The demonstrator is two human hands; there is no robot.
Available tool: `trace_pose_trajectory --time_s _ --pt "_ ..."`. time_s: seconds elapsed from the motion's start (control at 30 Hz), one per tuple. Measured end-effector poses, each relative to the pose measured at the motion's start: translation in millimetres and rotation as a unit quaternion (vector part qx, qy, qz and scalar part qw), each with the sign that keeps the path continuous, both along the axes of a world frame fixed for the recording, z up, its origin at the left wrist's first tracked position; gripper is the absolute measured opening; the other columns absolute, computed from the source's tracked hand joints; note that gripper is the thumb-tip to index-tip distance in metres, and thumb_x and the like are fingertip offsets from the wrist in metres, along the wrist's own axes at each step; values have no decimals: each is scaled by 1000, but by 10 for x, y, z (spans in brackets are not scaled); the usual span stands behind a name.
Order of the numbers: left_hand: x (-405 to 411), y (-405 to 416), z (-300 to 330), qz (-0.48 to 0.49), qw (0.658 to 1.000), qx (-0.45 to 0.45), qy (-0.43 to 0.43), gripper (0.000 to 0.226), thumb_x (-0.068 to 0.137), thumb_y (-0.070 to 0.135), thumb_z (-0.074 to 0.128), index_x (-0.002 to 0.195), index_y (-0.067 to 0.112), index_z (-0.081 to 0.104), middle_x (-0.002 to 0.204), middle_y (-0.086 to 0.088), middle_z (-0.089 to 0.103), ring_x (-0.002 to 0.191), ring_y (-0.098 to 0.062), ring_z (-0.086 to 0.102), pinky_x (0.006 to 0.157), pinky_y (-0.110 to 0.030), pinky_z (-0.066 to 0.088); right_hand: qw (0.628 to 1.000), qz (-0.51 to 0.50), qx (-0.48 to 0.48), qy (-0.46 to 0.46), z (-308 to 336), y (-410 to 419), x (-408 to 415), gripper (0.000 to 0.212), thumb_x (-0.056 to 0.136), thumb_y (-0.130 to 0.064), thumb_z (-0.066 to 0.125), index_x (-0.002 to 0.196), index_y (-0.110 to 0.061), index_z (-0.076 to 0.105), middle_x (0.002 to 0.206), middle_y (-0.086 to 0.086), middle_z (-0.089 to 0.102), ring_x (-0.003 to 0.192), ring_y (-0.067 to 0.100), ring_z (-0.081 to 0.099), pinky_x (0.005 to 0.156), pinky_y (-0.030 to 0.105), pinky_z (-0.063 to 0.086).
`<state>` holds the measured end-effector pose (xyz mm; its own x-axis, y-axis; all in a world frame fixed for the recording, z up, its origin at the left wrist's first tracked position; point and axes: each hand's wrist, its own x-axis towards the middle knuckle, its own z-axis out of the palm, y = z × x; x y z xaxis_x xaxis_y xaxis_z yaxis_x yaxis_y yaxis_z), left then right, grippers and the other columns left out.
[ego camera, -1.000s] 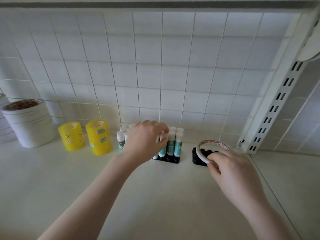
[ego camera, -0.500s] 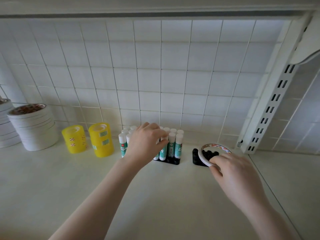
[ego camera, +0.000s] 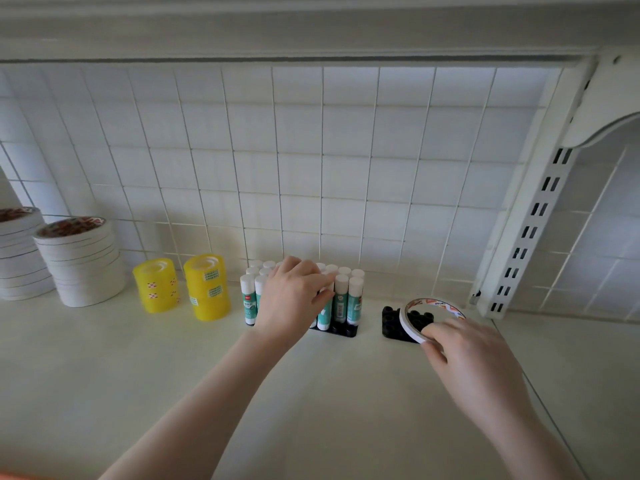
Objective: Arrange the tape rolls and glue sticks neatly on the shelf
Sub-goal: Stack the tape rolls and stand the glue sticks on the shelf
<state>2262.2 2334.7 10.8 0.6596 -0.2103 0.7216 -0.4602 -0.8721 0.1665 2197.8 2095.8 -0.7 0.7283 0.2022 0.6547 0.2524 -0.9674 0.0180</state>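
Nearest, at approx 4 o'clock, the right hand [ego camera: 474,362] pinches a thin white tape ring [ego camera: 431,318] by its near rim, tilted up over a black studded holder [ego camera: 393,322]. The ring looks light and a bit floppy – prob. best held by the outer edge w/ thumb inside the core, not squeezed flat. At 12 o'clock the left hand [ego camera: 294,299] curls over a block of glue sticks [ego camera: 348,299] standing in a black tray [ego camera: 341,331]; fingertips press the caps, but whether it grips one stick I can't tell – the hand hides the middle rows. Sticks are stiff, smooth plastic, light, and likely to topple; take them low on the barrel. Further, at 10–11 o'clock, two yellow tape stacks [ego camera: 183,287] stand near the wall, then white tape stacks [ego camera: 79,261] at 9 o'clock, the outer one cut off by the frame edge. Labels too small to read. The shelf [ego camera: 173,375] runs back to a tiled wall [ego camera: 311,168]; a slotted bracket [ego camera: 530,237] rises at 2 o'clock.
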Motion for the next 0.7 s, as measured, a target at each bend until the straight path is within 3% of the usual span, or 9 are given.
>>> trace_pose_trajectory --time_s 0.13,0.27,0.43,0.53,0.7 --pt "-29 -5 -24 27 998 42 -30 24 79 26 49 76 20 72 67 6 59 64 -24 52 56 -27 39 1000 1 8 -3 39 -71 -19 30 48 -4 87 53 -15 60 50 -3 52 46 25 51 47 27 38" --pt "-80 -3 -13 28 998 57 -16 24 80 26 51 88 17 72 75 3 63 67 -24 56 58 -32 49 1000 10 12 -15 164 -74 -47 28 51 -7 87 54 -16 60 50 -3 52 47 26 52 47 29 39" --pt "-275 101 157 47 998 36 -19 33 80 35 49 94 16 72 83 2 66 74 -24 61 61 -30 48 998 40 17 -40 350 43 13 27 57 -6 83 54 -16 58 50 -3 50 48 26 50 50 27 33" --pt "-462 399 201 69 996 17 -49 30 82 33 51 93 15 72 86 1 66 78 -25 60 63 -32 49 997 59 24 -42 463 235 84 25 61 -4 81 56 -14 59 52 -2 51 50 27 51 53 26 29" --pt "-682 1221 209 135 988 -10 -80 30 83 34 52 94 14 72 88 0 66 79 -26 58 68 -35 51 995 80 7 -52 592 914 139 25 58 -6 83 57 -16 60 54 -1 55 51 28 54 52 27 38"
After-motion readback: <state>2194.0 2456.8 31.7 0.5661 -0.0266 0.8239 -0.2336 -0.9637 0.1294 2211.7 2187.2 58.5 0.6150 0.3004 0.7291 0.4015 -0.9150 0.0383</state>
